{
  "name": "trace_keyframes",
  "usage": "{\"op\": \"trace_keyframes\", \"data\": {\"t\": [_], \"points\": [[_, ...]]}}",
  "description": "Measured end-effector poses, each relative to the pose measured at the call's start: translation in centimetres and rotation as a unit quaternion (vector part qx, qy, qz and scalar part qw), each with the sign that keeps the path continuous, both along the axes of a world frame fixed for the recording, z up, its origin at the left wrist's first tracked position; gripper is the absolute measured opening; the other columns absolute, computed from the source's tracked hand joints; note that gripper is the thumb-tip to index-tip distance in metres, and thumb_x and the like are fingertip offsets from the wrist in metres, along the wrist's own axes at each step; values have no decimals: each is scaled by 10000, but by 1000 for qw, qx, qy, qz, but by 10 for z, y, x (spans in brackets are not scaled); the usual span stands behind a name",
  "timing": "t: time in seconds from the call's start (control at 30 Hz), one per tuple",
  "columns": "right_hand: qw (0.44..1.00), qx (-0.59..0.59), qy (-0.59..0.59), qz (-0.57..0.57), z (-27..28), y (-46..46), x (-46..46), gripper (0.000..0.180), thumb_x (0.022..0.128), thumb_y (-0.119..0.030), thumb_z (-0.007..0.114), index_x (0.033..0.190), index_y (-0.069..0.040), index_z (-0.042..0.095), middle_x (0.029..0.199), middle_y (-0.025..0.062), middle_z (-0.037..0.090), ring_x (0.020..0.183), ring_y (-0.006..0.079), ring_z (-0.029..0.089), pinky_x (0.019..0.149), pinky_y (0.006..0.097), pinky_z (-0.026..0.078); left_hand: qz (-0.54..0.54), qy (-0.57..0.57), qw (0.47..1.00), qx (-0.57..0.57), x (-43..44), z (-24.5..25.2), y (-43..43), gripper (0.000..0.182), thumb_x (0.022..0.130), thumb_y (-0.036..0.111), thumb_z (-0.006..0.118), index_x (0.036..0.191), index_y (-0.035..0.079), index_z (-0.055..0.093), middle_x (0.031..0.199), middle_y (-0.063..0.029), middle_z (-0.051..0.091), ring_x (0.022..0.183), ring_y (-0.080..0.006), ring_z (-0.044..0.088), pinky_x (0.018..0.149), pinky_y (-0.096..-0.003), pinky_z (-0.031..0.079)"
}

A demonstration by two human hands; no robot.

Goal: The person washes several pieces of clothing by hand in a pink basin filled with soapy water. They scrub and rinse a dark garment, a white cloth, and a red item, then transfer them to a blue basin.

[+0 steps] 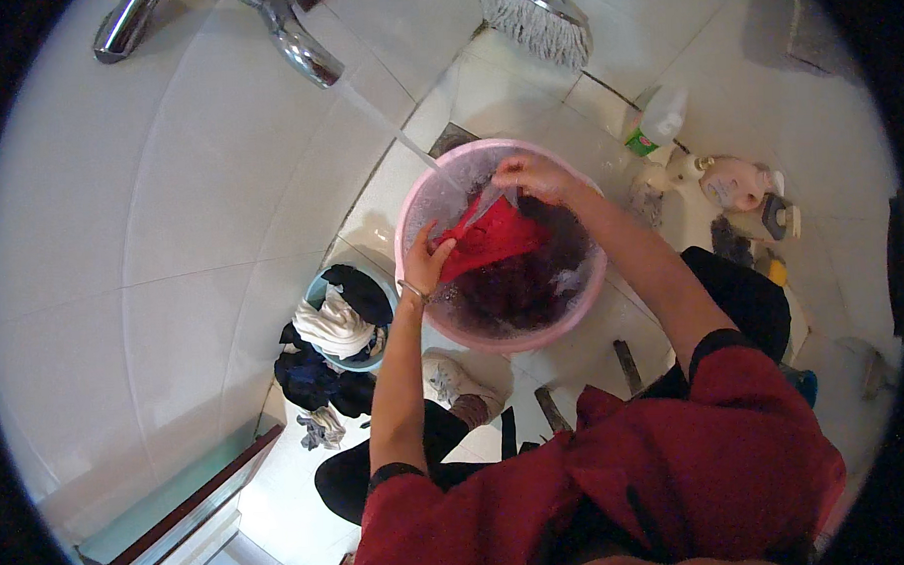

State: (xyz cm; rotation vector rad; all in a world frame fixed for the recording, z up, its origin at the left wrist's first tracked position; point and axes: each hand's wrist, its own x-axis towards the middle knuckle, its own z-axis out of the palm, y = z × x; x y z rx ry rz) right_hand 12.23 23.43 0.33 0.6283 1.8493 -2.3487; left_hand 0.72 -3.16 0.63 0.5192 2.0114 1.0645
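Note:
A red cloth garment (495,240) is stretched between my two hands over a pink plastic basin (505,346). My left hand (427,262), with a bangle at the wrist, pinches its left edge between thumb and fingers. At the basin's far side my right hand (530,179) grips a pale, thin strip along the garment's upper edge. Dark fabric (508,299) lies in foamy water beneath. From a chrome faucet (313,59) a stream of water (394,127) runs into the basin, landing between the hands. The garment's underside is hidden.
Left of the basin stands a light blue bucket (359,366) of clothes, with dark clothes (306,377) on the floor beside it. A mop head (536,25) leans beyond. Several bottles, including a pink one (732,183) and a clear one (663,118), stand at the right.

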Motion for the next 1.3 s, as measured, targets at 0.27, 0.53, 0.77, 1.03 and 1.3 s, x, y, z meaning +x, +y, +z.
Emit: {"op": "trace_keyframes", "data": {"t": [0.27, 0.53, 0.77, 1.03, 1.3], "points": [[919, 363, -57, -144, -58, -22, 6, 373, 753, -344, 631, 990, -64, 561, 885, 155, 589, 860, 300, 574, 783, 394, 448, 121, 147, 974, 119, 19, -21, 40, 261, 717, 161, 681, 707, 35, 452, 707, -106, 502, 681, -265, 496, 646, -353, 422], [905, 387, -92, -148, -69, -73, 5, 233, 746, -201, 597, 923, -50, 574, 935, 173, 583, 875, 326, 559, 767, 410, 433, 235, -300, 921, 74, 34, -66, 57, 283, 792, 319, 544, 955, 90, 570, 869, -78, 585, 794, -225, 544, 641, -349, 454], [914, 401, 32, -55, 24, -124, -13, 308, 797, -353, 557, 827, -48, 574, 795, 178, 594, 737, 358, 583, 647, 441, 446, 194, -330, 885, 266, 13, -81, 69, 359, 841, 350, 466, 973, 34, 574, 899, -81, 601, 779, -247, 577, 687, -367, 477], [953, 296, -13, -56, 0, -36, -89, 351, 829, -388, 493, 782, -58, 604, 771, 199, 592, 700, 346, 571, 641, 416, 441, 121, -101, 985, 67, -35, -40, 44, 456, 917, 395, 380, 944, -11, 587, 827, -61, 613, 747, -132, 562, 619, -277, 439], [998, -41, 3, -41, 56, -37, -119, 356, 830, -371, 582, 992, -55, 612, 859, 20, 589, 735, 118, 508, 631, 274, 421, 248, -258, 890, 283, -51, 41, 44, 411, 921, 383, 377, 985, 27, 570, 822, -62, 638, 737, -199, 604, 663, -323, 483]]}}
